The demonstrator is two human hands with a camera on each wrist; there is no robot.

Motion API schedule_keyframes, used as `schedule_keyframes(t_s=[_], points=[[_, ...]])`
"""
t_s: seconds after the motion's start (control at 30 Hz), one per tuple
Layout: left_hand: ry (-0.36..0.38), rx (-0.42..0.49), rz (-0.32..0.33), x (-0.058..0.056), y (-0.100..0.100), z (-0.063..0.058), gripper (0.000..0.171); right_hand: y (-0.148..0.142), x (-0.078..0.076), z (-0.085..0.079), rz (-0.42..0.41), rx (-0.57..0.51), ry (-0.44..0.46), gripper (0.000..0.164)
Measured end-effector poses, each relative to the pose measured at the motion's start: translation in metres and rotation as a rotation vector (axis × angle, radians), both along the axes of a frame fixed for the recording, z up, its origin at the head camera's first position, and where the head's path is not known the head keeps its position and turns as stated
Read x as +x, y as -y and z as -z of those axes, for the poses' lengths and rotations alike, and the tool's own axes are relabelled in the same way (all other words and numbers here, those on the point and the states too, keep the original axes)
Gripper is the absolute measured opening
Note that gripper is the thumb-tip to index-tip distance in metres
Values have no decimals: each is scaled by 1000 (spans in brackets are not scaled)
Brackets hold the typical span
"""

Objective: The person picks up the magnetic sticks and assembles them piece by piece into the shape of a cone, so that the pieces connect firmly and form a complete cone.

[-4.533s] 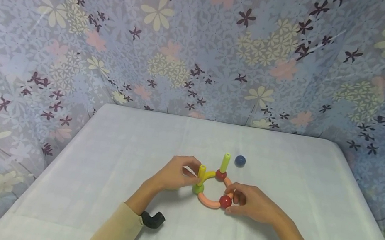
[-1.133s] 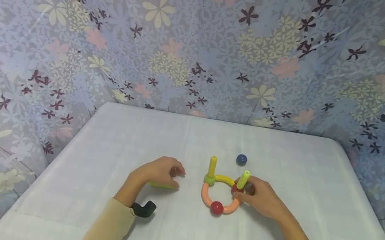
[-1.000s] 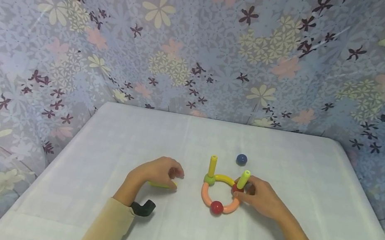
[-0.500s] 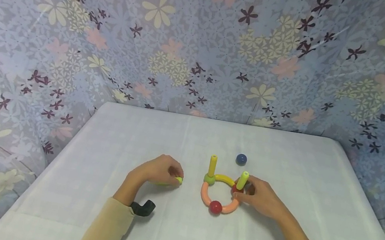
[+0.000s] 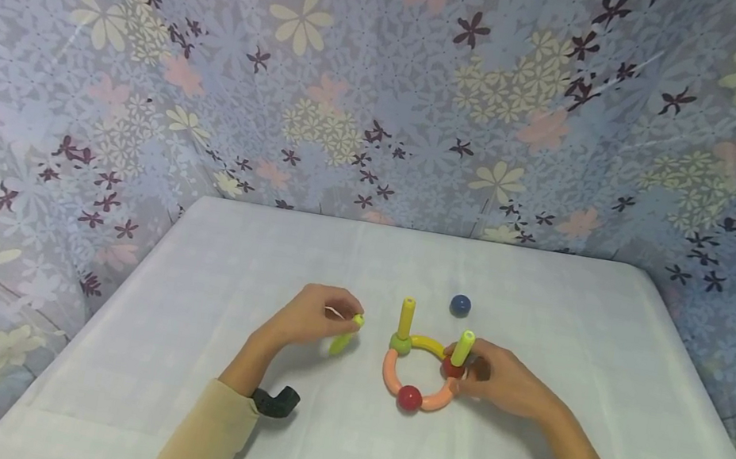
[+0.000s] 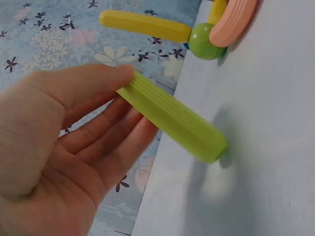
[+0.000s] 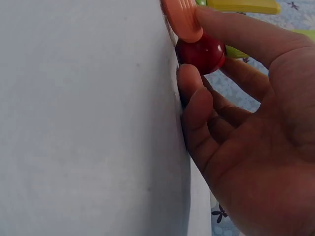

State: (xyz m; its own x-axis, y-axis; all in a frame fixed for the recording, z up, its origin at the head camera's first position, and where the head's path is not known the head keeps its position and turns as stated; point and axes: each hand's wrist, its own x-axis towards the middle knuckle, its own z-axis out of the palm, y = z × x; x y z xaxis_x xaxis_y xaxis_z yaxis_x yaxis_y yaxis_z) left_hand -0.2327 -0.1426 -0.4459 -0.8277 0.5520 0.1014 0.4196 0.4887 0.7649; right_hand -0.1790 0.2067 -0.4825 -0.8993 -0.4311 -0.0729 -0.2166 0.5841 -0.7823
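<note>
My left hand (image 5: 318, 316) pinches a lime-green rod (image 6: 172, 115) by its upper end, thumb against fingers, and the rod hangs tilted above the cloth. To its right lies a ring of curved rods and balls. The ring has a yellow curved rod (image 5: 427, 343), salmon curved rods (image 5: 392, 374), a green ball (image 5: 400, 344) and a front red ball (image 5: 409, 398). A yellow rod (image 5: 406, 317) stands on the green ball. My right hand (image 5: 506, 380) holds the ring around the right red ball (image 7: 202, 53), its thumb on a salmon rod. On that ball a light-green rod (image 5: 462, 349) leans slightly.
A blue ball (image 5: 460, 305) lies loose behind the ring. White cloth covers the table (image 5: 263, 253), and a floral curtain (image 5: 390, 89) hangs along its back and sides. Dark curved pieces (image 5: 276, 401) are at both wrists.
My left hand has taken the lime-green rod from the cloth, lifted it and turned it from lying to steeply tilted. The ring was rotated earlier; lately my right hand has shifted only slightly.
</note>
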Motion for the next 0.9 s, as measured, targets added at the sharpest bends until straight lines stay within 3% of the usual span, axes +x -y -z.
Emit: schedule_keyframes(t_s=[0.33,0.57,0.73,0.9], points=[[65,154,-28,6,-8,-6,20,3,2,-2,4,-1,13,47],[89,231,20,26,-18,-37,20,5,3,-3,13,23,-4,47],[112,255,33,30,-22,-39,19,6,2,1,3,27,-20,47],[146,274,68,27,-29,-31,20,6,2,3,19,45,-21,47]])
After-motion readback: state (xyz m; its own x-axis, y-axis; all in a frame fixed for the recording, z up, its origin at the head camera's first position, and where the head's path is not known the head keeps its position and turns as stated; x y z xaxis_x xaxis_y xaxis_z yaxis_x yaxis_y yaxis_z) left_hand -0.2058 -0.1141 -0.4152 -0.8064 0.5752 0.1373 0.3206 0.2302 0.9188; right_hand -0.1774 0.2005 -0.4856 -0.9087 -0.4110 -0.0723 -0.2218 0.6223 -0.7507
